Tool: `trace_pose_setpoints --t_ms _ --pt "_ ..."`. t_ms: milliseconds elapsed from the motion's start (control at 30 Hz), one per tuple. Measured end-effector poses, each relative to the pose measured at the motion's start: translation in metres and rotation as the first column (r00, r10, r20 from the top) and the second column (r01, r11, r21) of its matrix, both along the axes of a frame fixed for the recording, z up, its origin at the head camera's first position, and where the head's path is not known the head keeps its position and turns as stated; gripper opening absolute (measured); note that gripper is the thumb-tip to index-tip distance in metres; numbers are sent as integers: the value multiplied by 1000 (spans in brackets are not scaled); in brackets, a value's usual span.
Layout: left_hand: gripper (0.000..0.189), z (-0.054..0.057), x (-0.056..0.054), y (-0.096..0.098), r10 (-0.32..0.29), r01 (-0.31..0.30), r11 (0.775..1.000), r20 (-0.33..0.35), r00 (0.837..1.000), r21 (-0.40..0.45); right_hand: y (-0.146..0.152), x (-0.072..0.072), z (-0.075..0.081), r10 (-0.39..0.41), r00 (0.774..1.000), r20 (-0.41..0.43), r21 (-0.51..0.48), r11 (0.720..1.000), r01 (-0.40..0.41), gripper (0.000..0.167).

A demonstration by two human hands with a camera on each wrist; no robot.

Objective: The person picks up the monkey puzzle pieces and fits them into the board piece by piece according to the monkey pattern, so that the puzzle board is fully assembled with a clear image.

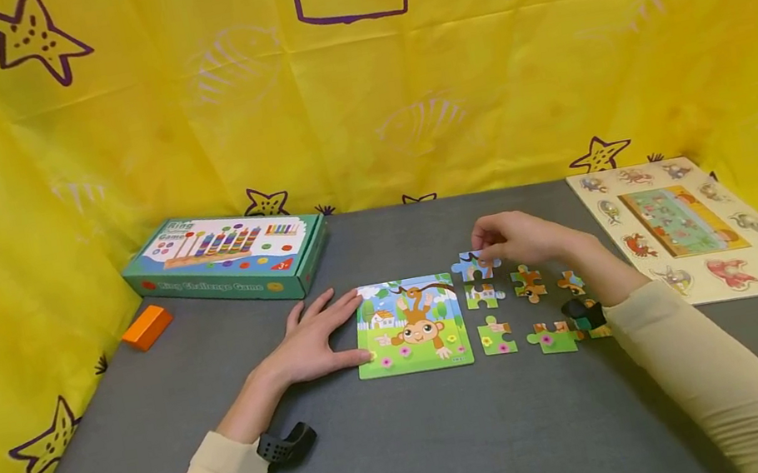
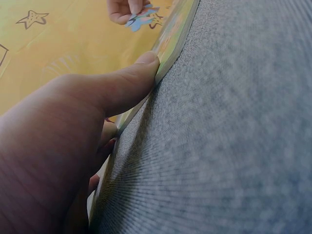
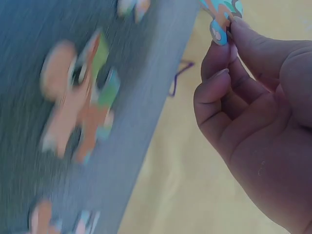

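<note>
A square monkey puzzle board [image 1: 408,328] lies flat on the dark grey table. My left hand [image 1: 310,342] rests at its left side, fingers extended, with the fingertips and thumb touching its edge. In the left wrist view the thumb [image 2: 131,80] presses against the board's rim. Beyond the board's upper right corner, my right hand [image 1: 519,237] pinches a blue puzzle piece [image 1: 470,268] with a brown branch print. The right wrist view shows that piece [image 3: 219,30] between thumb and fingers. Just below it lies a house piece [image 1: 478,297].
Several loose puzzle pieces lie right of the board, among them a brown one [image 1: 529,284] and a green flower one [image 1: 496,336]. A ring game box [image 1: 226,257] and an orange block [image 1: 147,327] are at left. A sea-animal board [image 1: 701,230] lies at right, before the yellow curtain [image 1: 360,130].
</note>
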State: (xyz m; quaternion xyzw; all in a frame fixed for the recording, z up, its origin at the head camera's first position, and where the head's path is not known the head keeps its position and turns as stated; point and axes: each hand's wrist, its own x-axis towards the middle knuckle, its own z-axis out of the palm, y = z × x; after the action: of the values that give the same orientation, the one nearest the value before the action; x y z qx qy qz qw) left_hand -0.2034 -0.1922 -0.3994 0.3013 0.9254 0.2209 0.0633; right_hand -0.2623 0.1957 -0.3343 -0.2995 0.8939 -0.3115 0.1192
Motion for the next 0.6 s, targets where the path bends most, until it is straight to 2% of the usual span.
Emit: trace_pose_setpoints --t_ms 367,600 --pt "92 0 1 1 3 -3 1000 3 1000 2 -57 2 -9 108 994 3 -19 994 -108 4" --pt "92 0 1 1 12 -13 1000 -7 1000 -6 -84 0 -13 118 993 18 -5 993 -118 5"
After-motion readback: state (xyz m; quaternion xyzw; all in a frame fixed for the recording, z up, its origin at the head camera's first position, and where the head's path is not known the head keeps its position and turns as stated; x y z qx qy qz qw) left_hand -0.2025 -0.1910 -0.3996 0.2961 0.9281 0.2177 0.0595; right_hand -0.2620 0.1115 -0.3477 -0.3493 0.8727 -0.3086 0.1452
